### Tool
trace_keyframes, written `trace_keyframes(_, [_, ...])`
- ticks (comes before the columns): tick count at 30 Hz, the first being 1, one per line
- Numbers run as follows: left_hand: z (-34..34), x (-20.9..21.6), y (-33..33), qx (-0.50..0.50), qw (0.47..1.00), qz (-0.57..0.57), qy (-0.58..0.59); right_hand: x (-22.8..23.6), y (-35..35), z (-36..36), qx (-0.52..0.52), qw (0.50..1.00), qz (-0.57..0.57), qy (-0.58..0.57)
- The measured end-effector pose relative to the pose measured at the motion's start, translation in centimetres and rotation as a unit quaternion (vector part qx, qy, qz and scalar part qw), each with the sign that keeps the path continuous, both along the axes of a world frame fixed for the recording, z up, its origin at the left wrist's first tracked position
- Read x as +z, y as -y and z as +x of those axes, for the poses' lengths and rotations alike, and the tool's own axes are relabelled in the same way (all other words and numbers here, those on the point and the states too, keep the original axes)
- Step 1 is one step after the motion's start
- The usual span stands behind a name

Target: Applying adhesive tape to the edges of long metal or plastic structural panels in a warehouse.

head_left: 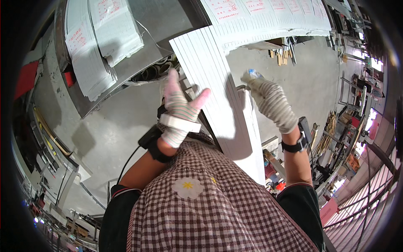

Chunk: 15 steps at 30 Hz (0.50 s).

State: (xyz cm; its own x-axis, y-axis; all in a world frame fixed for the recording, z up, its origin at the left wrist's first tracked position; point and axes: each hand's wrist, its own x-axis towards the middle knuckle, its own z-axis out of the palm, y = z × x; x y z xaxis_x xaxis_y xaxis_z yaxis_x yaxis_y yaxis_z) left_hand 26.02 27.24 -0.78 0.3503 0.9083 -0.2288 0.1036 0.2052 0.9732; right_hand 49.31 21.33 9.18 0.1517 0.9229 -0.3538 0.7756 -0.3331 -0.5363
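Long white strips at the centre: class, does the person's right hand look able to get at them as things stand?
Probably yes. The right hand appears just right of the long white strips, and nothing visible blocks the way between them, though depth is hard to judge.

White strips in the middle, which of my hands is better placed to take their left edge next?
Probably your left hand: it's open, and in view overlaps that edge of the white strips. Your right hand is across on their right side.
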Motion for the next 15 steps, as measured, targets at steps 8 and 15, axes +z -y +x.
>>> trace_keyframes(8, [-4.2, 5.4, -2.5, -0.050, 0.993, -0.101, 0.042, 3.5, -5.9, -5.2, 0.259, 0.956, 0.124, -0.054])
trace_keyframes(15, [-2.9, -8.0, -3.5, 0.000, 0.971, -0.220, 0.094, -2.0, -8.2, -1.1, -0.050, 0.994, -0.067, 0.071])
